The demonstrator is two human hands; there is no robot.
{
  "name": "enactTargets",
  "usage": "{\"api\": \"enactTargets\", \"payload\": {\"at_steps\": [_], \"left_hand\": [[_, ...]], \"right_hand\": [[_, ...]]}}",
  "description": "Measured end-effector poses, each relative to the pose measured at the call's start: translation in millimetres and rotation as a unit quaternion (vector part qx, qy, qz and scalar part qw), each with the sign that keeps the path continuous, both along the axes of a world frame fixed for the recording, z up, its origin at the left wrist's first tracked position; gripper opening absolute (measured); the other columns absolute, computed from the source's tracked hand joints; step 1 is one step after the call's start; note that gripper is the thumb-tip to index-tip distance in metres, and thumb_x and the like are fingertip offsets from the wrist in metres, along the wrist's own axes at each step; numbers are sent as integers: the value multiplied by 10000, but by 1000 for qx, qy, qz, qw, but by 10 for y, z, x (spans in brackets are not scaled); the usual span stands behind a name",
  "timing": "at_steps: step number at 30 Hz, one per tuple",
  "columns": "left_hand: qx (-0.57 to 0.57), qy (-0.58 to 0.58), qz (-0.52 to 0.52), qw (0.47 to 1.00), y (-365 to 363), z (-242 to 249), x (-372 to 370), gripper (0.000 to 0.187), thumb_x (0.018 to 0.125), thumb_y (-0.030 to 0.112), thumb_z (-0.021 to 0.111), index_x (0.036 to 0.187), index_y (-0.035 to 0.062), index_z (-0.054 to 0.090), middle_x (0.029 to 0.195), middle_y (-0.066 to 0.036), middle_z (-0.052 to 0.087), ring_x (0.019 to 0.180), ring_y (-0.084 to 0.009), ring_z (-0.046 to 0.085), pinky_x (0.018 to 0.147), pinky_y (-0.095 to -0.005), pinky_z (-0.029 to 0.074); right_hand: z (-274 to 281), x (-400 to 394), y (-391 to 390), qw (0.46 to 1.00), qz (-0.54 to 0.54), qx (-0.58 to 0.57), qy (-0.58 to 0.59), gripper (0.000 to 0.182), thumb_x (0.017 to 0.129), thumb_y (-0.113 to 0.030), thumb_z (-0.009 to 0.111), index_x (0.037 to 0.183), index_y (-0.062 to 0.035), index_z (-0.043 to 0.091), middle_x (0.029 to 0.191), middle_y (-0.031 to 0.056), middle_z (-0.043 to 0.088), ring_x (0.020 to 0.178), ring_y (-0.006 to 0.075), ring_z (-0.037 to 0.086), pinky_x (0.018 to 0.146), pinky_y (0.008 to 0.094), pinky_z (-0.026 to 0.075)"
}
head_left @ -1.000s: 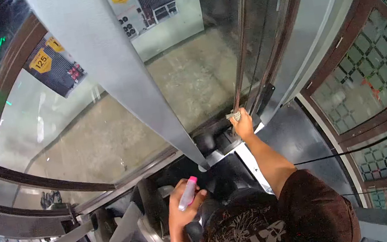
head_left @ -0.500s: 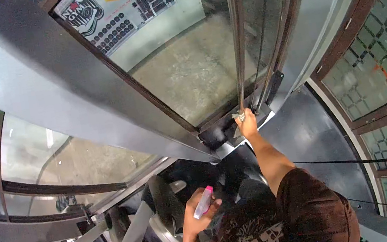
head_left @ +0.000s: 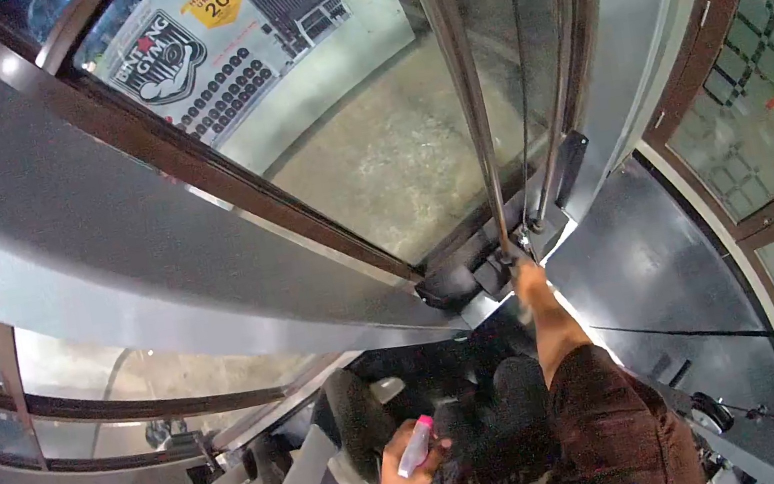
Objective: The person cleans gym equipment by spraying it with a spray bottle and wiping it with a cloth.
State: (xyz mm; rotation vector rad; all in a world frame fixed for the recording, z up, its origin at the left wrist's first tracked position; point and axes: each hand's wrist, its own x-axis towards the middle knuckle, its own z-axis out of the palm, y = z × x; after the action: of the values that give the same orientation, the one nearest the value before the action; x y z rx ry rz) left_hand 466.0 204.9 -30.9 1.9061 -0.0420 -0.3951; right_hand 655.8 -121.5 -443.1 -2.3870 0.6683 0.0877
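In my left hand [head_left: 404, 464], fingers wrapped around it, is a small translucent bottle [head_left: 414, 449] with a pink cap, held tilted in front of my shirt. My right arm reaches forward and down to the foot of a shiny metal guide rod [head_left: 481, 146] on a gym machine. There my right hand [head_left: 533, 286] is closed at the rod's lower end and a little smeared by motion. A crumpled pale cloth [head_left: 524, 309] shows at its edge, partly hidden by the fingers. A dark base block [head_left: 474, 281] lies just left of this hand.
A second rod [head_left: 560, 169] and a thin cable [head_left: 525, 129] run beside the first. Wide grey machine uprights [head_left: 155, 248] stand to the left. Behind is a glass pane with a gym poster [head_left: 226, 55]. A black cable [head_left: 685, 334] crosses at right, near patterned windows [head_left: 760, 102].
My right hand has slid down the rod to its foot and blurred. The view has shifted, and my left hand still holds the bottle.
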Motion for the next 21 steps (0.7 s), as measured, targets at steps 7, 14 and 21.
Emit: {"api": "enactTargets", "payload": {"at_steps": [7, 14, 21], "left_hand": [[71, -44, -32, 996, 86, 459, 98, 242, 770, 52, 790, 939, 17, 620, 823, -66, 567, 720, -191, 554, 676, -303, 462], [38, -105, -17, 994, 95, 1174, 222, 216, 775, 35, 783, 912, 3, 619, 812, -40, 598, 734, -139, 578, 672, -263, 461], [-81, -275, 88, 954, 365, 1993, 368, 193, 723, 55, 802, 843, 2, 660, 777, -101, 633, 718, -243, 604, 687, -355, 491]], "right_hand": [[549, -892, 334, 993, 12, 103, 60, 478, 815, -300, 742, 1208, -46, 642, 1099, 234, 696, 1065, 412, 657, 935, 469, 513], [1977, -970, 409, 904, 7, 417, 96, 455, 858, -248, 774, 1203, 16, 637, 1103, 144, 709, 947, 243, 692, 797, 365, 568], [4322, -209, 332, 869, 133, 437, -189, 319, 869, -133, 760, 1132, -13, 625, 959, 40, 667, 863, 142, 617, 766, 270, 499]]}}
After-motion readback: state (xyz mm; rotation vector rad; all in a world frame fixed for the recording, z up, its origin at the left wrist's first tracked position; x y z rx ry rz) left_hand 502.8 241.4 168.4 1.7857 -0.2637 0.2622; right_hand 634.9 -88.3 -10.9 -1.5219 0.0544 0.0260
